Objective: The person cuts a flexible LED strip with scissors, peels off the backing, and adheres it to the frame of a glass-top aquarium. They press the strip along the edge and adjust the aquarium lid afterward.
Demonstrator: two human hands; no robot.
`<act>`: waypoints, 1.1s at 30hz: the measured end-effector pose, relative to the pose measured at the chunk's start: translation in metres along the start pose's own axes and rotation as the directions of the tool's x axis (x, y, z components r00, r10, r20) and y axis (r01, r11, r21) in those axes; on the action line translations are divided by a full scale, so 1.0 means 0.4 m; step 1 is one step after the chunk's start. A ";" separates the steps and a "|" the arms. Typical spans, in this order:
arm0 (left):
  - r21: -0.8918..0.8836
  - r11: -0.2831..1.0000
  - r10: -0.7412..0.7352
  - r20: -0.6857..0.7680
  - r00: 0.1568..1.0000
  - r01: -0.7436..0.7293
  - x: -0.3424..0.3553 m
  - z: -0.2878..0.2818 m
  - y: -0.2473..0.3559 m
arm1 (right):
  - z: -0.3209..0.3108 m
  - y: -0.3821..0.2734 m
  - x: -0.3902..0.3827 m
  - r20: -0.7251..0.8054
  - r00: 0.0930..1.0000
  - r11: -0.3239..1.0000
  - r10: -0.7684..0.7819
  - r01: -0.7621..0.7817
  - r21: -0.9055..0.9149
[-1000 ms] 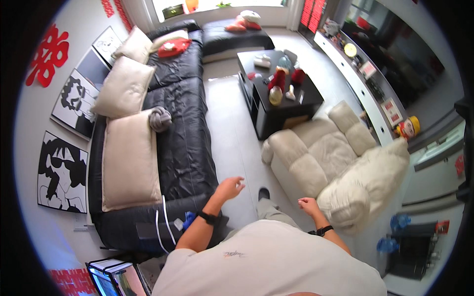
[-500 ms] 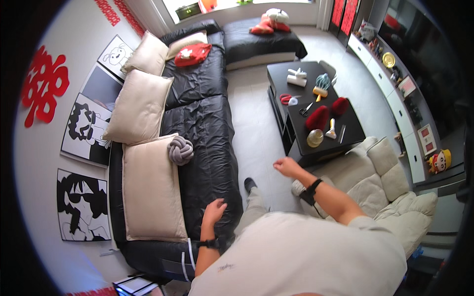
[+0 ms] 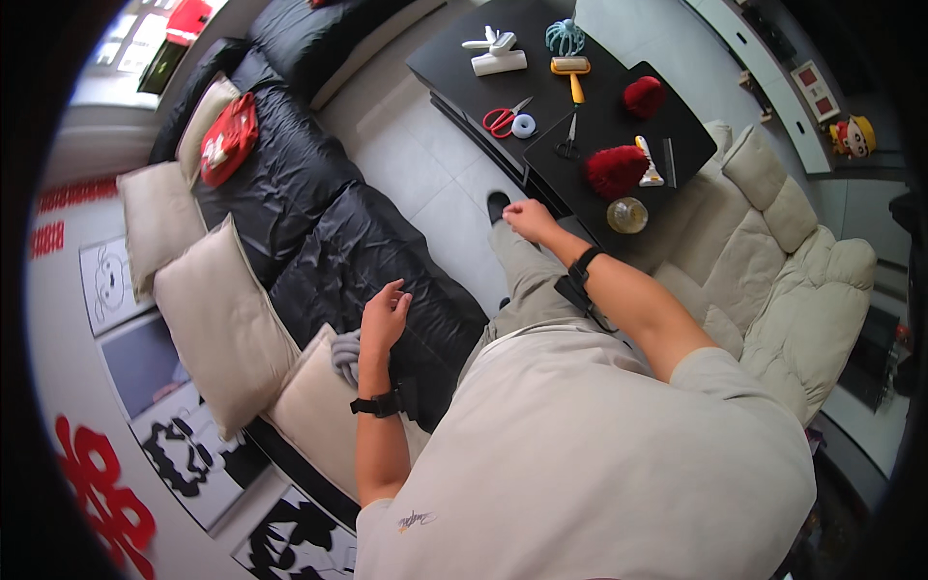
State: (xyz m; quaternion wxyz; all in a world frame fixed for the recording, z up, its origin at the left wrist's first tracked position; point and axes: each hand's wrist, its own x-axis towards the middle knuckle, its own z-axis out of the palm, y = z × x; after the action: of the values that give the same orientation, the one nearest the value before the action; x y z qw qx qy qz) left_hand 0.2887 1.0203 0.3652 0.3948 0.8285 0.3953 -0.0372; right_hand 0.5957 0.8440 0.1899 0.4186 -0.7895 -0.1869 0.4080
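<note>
My left hand [image 3: 387, 317] hangs in the air over the black sofa [image 3: 319, 237], its fingers loosely apart and nothing in them. My right hand [image 3: 530, 220] is held near the corner of the black coffee table [image 3: 449, 82], fingers curled, with no object showing in it. Near it on the table are a glass jar [image 3: 627, 216], a fuzzy dark red thing [image 3: 619, 170], small dark scissors [image 3: 568, 145], and red-handled scissors [image 3: 501, 121] beside a pale blue ring [image 3: 523, 126]. A white-handled tool [image 3: 649, 160] lies by a thin clear strip [image 3: 669, 162].
Farther back on the table are an orange-handled lint roller [image 3: 572, 73], a white roller [image 3: 499, 63], a teal wire-like whisk shape [image 3: 565, 37] and another red fuzzy thing [image 3: 643, 97]. A beige recliner [image 3: 744, 227] stands right; beige cushions [image 3: 222, 324] and a grey knot pillow [image 3: 346, 358] lie left.
My view has turned right and come nearer the coffee table. My legs have stepped forward between sofa and table. Both hands still hold nothing that shows.
</note>
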 end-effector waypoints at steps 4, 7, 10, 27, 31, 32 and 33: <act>-0.078 0.997 -0.005 0.106 0.994 0.014 0.264 -0.031 -0.054 | 0.075 -0.038 0.376 -0.108 0.986 0.981 0.126 -0.107 0.164; 0.000 0.980 -0.193 0.211 0.958 0.198 0.399 -0.071 -0.096 | 0.085 -0.069 0.656 -0.213 0.928 0.951 0.305 -0.285 0.119; -0.008 0.925 -0.358 0.323 0.876 0.381 0.480 -0.151 -0.128 | 0.075 -0.064 0.864 -0.411 0.772 0.862 0.484 -0.502 0.072; 0.299 0.951 -0.247 0.560 0.791 0.085 1.292 -0.498 -0.130 | 0.041 -0.031 1.123 -0.388 0.342 0.515 0.856 -0.629 0.583; 0.286 0.935 -0.020 0.634 0.773 -0.211 1.469 -0.536 -0.041 | 0.087 -0.191 0.946 -0.402 0.462 0.594 0.790 -0.420 0.686; 0.312 0.901 0.021 0.664 0.747 -0.303 1.510 -0.535 -0.005 | 0.103 -0.241 0.878 -0.399 0.519 0.594 0.756 -0.289 0.750; 0.286 0.882 0.081 0.690 0.719 -0.374 1.549 -0.519 0.036 | 0.107 -0.283 0.805 -0.385 0.570 0.584 0.726 -0.214 0.783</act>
State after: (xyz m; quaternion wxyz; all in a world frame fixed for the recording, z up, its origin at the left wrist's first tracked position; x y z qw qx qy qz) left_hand 0.6706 1.5447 0.2849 0.3291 0.8673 0.1058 -0.3582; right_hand 0.7591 1.1363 0.1114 0.5687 -0.6958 0.3720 0.2327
